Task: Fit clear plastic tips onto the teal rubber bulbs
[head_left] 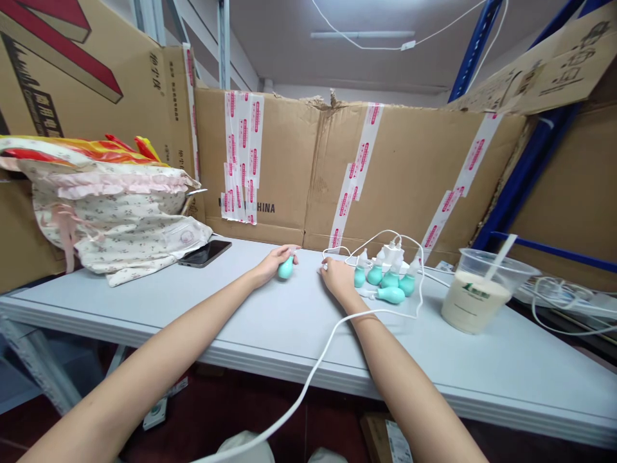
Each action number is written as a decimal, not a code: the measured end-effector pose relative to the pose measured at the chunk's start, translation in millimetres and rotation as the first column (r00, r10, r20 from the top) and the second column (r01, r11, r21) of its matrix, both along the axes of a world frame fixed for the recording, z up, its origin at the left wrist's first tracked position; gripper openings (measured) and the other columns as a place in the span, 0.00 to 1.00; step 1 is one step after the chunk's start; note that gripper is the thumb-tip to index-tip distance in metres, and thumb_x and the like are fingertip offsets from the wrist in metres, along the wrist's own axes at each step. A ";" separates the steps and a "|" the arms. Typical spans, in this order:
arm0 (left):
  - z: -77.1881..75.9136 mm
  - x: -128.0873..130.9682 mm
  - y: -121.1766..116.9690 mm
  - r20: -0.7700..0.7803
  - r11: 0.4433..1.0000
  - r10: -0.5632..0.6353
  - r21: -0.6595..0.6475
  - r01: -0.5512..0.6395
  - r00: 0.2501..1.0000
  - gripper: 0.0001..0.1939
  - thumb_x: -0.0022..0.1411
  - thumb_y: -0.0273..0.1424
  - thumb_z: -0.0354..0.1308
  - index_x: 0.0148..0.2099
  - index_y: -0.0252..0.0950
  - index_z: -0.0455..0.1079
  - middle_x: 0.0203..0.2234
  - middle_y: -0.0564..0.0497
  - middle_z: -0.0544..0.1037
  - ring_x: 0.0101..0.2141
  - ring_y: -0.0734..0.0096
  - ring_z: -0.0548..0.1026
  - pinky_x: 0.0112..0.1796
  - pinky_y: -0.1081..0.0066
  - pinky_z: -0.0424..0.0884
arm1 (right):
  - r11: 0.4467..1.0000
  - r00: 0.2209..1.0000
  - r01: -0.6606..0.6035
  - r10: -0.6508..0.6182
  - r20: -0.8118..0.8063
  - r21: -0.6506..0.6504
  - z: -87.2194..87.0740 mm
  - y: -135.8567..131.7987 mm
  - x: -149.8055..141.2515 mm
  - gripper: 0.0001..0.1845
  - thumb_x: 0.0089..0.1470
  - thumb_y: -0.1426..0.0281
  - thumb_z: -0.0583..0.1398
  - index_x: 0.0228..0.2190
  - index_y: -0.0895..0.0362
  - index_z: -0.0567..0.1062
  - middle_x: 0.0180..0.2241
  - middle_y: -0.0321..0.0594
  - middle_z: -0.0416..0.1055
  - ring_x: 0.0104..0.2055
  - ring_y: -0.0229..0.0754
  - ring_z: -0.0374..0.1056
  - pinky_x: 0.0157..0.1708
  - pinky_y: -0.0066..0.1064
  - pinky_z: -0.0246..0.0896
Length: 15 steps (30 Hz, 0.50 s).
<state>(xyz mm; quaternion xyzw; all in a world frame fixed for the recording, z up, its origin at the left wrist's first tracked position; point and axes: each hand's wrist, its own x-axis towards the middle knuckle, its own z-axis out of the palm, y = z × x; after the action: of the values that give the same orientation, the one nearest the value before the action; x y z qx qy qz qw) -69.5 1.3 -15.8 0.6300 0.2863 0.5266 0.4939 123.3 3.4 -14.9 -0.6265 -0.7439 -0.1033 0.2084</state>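
My left hand (276,263) is closed around a teal bulb nasal aspirator (286,268), its round bulb hanging below the fingers just above or on the table. To the right, my right hand (338,278) rests at the tabletop with its fingers curled together; whatever lies in them, if anything, is hidden. Beside that hand several more teal aspirators with clear tips stand in a cluster, one of them an upright aspirator (407,283). In front of these a single aspirator (390,295) lies on its side.
A white cable (308,384) loops across the table from a white charger (393,254). On the right stands a plastic cup (475,299) of milky drink with a straw. A phone (205,253) and a floral cloth bag (120,218) lie left. Cardboard (289,154) walls the back.
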 end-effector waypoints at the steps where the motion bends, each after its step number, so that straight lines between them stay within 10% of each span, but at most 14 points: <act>1: -1.8 0.9 0.0 0.034 0.999 -0.030 -0.034 0.031 0.999 0.16 0.58 0.35 0.52 0.46 0.30 0.63 0.26 0.48 0.71 0.29 0.71 0.69 0.31 0.74 0.63 | 1.000 1.000 0.001 -0.001 -0.015 0.021 0.4 -0.4 0.0 0.15 0.52 0.66 0.55 0.42 0.58 0.71 0.35 0.48 0.72 0.38 0.47 0.68 0.33 0.32 0.56; 9: 3.4 6.7 -7.6 0.248 0.976 -0.063 -0.189 0.112 0.967 0.08 0.54 0.23 0.50 0.39 0.30 0.62 0.22 0.47 0.71 0.24 0.68 0.72 0.31 0.68 0.66 | 0.814 0.855 -0.410 0.500 -0.136 0.411 18.1 -17.8 -12.9 0.10 0.56 0.64 0.53 0.38 0.54 0.69 0.36 0.38 0.67 0.33 0.37 0.64 0.29 0.26 0.53; 15: 4.3 5.2 -9.1 0.187 0.924 -0.266 -0.231 0.306 0.946 0.06 0.53 0.22 0.48 0.35 0.30 0.61 0.21 0.46 0.70 0.23 0.68 0.71 0.29 0.69 0.66 | 0.753 0.810 -0.477 0.577 -0.108 0.453 12.1 -19.6 -26.2 0.07 0.56 0.68 0.52 0.34 0.55 0.69 0.35 0.38 0.66 0.33 0.36 0.62 0.27 0.24 0.51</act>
<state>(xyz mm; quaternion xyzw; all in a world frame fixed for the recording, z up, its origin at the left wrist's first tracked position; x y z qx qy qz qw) -64.3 -7.8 -11.4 0.5537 0.2184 0.4537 0.6633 97.1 -16.2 -2.8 -0.3400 -0.8218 -0.1149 0.4425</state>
